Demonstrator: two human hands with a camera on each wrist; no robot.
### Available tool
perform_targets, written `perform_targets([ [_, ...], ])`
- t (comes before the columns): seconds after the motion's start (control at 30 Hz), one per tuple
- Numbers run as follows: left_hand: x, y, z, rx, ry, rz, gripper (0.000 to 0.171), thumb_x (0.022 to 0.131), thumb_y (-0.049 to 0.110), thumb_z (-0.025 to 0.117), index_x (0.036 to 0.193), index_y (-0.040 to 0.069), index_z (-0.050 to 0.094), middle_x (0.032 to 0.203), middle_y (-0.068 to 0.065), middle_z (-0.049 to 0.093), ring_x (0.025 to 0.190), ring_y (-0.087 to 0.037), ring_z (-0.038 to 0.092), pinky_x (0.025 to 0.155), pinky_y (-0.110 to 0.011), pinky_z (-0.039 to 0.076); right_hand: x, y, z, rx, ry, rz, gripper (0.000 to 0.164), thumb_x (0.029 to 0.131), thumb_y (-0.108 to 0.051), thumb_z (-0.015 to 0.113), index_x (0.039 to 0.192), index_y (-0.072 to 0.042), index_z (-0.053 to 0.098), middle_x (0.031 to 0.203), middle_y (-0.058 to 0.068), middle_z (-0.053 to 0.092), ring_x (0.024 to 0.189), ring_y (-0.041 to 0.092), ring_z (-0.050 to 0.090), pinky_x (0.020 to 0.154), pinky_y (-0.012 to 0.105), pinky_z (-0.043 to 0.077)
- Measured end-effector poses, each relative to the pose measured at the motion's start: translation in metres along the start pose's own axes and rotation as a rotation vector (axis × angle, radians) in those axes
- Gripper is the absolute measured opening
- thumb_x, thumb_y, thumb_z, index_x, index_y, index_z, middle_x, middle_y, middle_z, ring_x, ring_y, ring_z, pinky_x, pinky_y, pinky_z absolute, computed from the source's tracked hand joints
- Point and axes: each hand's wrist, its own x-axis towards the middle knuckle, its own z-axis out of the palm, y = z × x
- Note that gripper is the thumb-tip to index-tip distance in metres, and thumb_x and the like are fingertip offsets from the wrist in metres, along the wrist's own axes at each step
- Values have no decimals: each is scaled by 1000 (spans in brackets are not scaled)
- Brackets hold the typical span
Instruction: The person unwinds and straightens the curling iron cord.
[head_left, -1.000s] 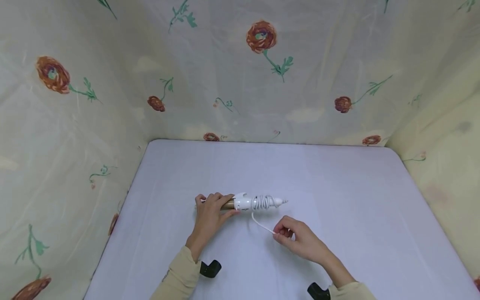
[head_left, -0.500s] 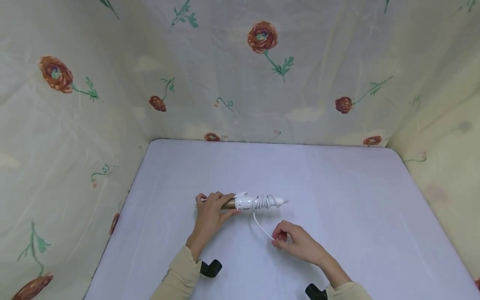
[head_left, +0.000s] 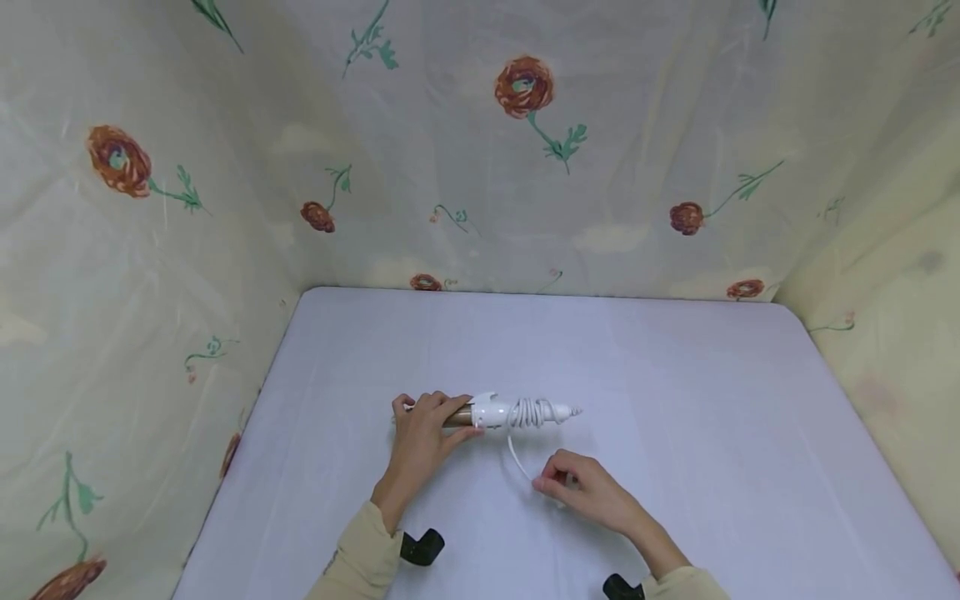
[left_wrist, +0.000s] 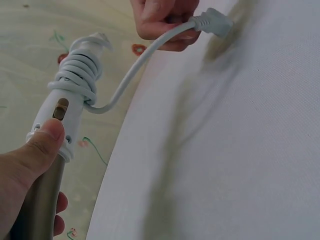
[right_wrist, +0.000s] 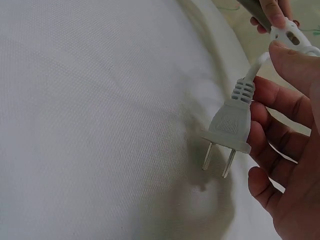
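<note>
A curling iron (head_left: 491, 414) with a white handle and a gold-brown barrel lies crosswise above the white table. My left hand (head_left: 423, 433) grips its barrel, with the thumb (left_wrist: 49, 134) close to the sliding switch (left_wrist: 60, 108). White cord (left_wrist: 79, 75) is wound in several turns round the handle. From those turns a loose length of cord (head_left: 514, 451) runs down to my right hand (head_left: 591, 492), which pinches it between thumb and index finger. Just past the pinch, the two-pin plug (right_wrist: 230, 122) hangs beside the curled fingers, its metal prongs bare.
The table (head_left: 675, 375) has a white cloth and rounded far corners. Flower-printed curtains (head_left: 615, 100) rise along its back and both sides. Black wrist mounts (head_left: 422, 547) sit by both beige sleeves.
My right hand has moved slightly down and left, keeping hold of the cord, which now hangs more steeply from the handle. The left hand stays on the barrel. The head view has tilted slightly.
</note>
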Motion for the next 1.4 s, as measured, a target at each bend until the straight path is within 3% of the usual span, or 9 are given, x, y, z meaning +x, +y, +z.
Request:
perform_targets([
  [0.37,-1,2,-1,-7,12,35,53,70,53,71,116,26,67,94,5,67,86,-15,60,92,-48,27,13,9,11,-29,19,38,25,90,-39,62,73,-21,59,69,-9,49,63,3,44,56,20,38],
  [0.67,3,4,-6,-21,31,64,53,70,51,73,116,26,67,93,6,66,86,-14,59,92,-48,27,28,10,13,-49,71,133,30,90,-39,62,68,-20,58,63,-9,47,58,5,43,53,21,36],
  [0.83,4,6,-8,-12,32,71,53,70,51,74,116,25,67,93,6,66,87,-15,60,91,-49,27,33,11,16,-43,75,159,16,89,-32,65,84,-16,64,72,-7,57,65,7,49,59,21,41],
  [0.97,0,8,-8,-2,28,66,53,70,53,72,116,27,67,92,6,65,87,-14,60,91,-49,27,34,14,18,2,58,123,19,91,-26,63,101,-10,65,85,-3,65,72,7,55,65,21,46],
  [1.17,-1,10,-12,-28,17,46,52,71,52,71,117,28,66,94,7,66,88,-14,60,92,-50,27,37,18,17,9,59,93,20,91,-26,62,104,-11,67,94,-2,68,81,8,60,73,23,48],
  [1.3,-1,8,-13,-40,22,63,52,70,50,73,117,27,67,94,7,66,88,-14,59,91,-49,26,39,21,11,45,13,116,26,93,-33,60,105,-11,65,90,-3,70,86,11,64,78,25,49],
  [1.4,-1,7,-13,-49,23,88,53,70,50,73,117,26,67,95,7,65,88,-14,59,91,-48,26,39,26,3,78,-29,152,28,93,-35,58,104,-10,64,83,-4,69,80,10,62,73,25,47],
])
